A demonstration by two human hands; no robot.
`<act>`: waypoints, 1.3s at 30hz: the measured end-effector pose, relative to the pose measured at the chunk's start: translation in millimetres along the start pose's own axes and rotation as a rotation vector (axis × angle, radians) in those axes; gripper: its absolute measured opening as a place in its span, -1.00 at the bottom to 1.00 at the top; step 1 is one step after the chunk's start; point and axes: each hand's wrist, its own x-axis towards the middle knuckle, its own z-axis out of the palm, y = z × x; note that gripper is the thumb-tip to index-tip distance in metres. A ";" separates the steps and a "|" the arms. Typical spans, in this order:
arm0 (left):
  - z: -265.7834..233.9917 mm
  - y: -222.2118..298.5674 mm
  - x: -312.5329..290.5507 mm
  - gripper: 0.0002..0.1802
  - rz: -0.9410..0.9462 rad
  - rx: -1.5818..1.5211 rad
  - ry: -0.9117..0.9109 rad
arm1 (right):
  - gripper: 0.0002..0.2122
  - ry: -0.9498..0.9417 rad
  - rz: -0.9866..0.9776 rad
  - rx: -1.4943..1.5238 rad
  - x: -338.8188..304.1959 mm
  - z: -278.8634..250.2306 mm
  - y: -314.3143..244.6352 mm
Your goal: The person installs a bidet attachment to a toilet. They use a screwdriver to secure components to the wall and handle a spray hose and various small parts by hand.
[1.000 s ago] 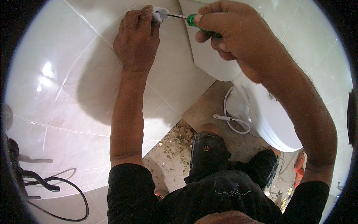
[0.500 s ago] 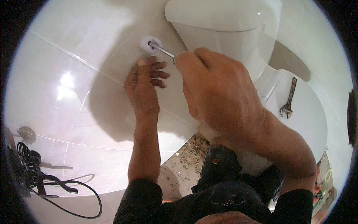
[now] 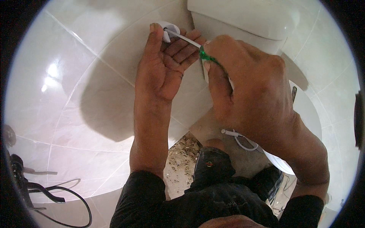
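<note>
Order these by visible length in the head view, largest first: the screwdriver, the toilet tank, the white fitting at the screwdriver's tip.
1. Toilet tank, though cut off at the top
2. Screwdriver, partly hidden
3. White fitting

Black shirt (image 3: pixel 228 199), short black sleeves (image 3: pixel 146 192), dark legwear (image 3: pixel 213 176) with small round badge (image 3: pixel 208 164), bare forearms (image 3: pixel 150 133), bare fingers (image 3: pixel 153 43)

Screwdriver (image 3: pixel 184 38) in right fingers (image 3: pixel 218 81), tip at wall bracket (image 3: pixel 173 27), left fingers (image 3: pixel 185 50) beside bracket, toilet tank (image 3: pixel 237 23) at right
</note>
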 end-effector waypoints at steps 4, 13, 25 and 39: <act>9.5 -2.3 -0.6 -0.47 0.010 0.021 0.030 | -0.88 0.038 0.317 0.325 1.9 1.4 0.2; 12.0 -17.5 11.3 -0.48 -0.039 0.016 0.113 | -0.70 -0.041 -0.018 -0.150 -16.4 -2.1 29.4; 12.1 -19.8 12.8 -0.51 0.042 0.009 0.098 | -0.69 -0.061 0.547 0.427 -0.3 -10.0 10.0; 11.0 -30.4 18.3 -0.49 0.069 0.003 0.026 | -0.84 -0.095 0.471 0.450 -5.9 -14.6 18.1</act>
